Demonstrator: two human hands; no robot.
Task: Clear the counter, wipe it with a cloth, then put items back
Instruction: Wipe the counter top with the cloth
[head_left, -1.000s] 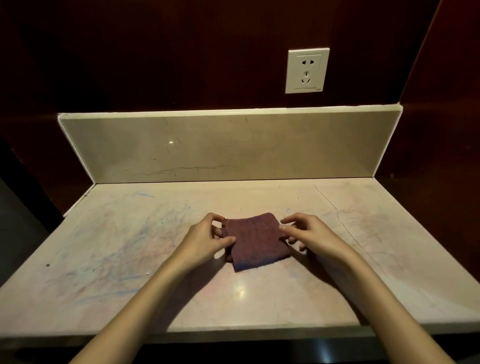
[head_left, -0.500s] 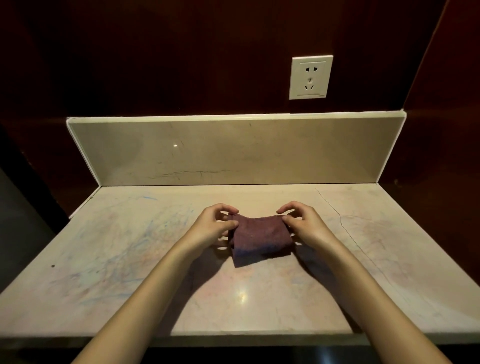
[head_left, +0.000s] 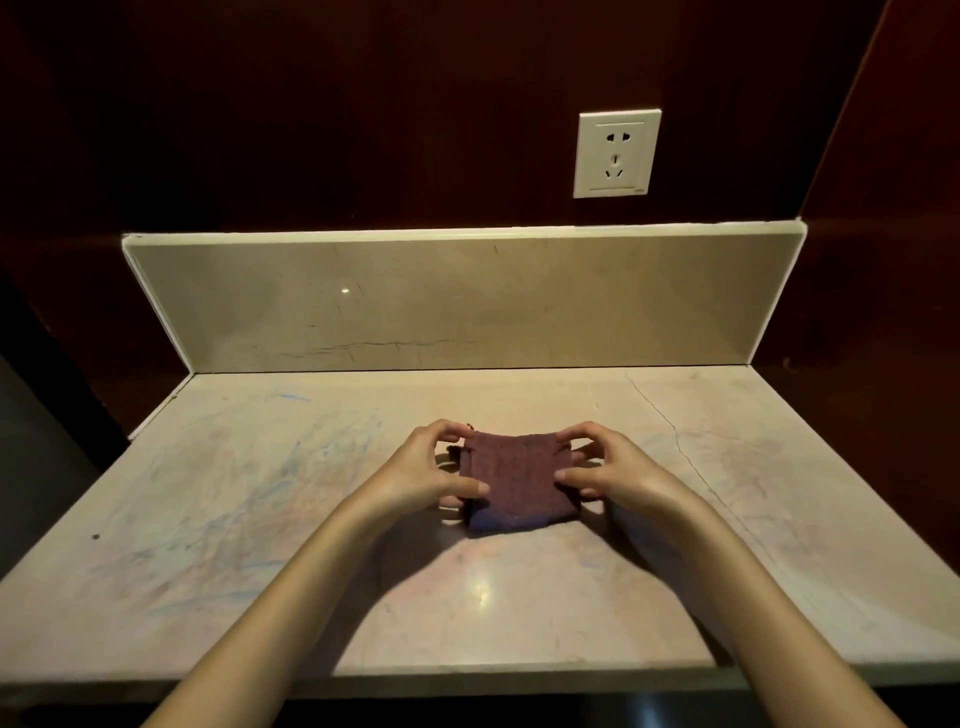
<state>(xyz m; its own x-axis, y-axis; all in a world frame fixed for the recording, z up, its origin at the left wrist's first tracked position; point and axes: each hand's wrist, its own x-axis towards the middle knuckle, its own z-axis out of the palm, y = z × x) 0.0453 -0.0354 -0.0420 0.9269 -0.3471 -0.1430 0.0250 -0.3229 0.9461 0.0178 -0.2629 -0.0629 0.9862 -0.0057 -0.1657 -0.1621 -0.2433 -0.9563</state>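
Where the scuffed, pale marble counter (head_left: 260, 519) fills the middle of the frame, your left hand (head_left: 421, 475) and right hand (head_left: 615, 475) pinch opposite side edges of the folded, nubby maroon cloth (head_left: 514, 480), fingers curled; a white socket (head_left: 617, 153) sits upper right.
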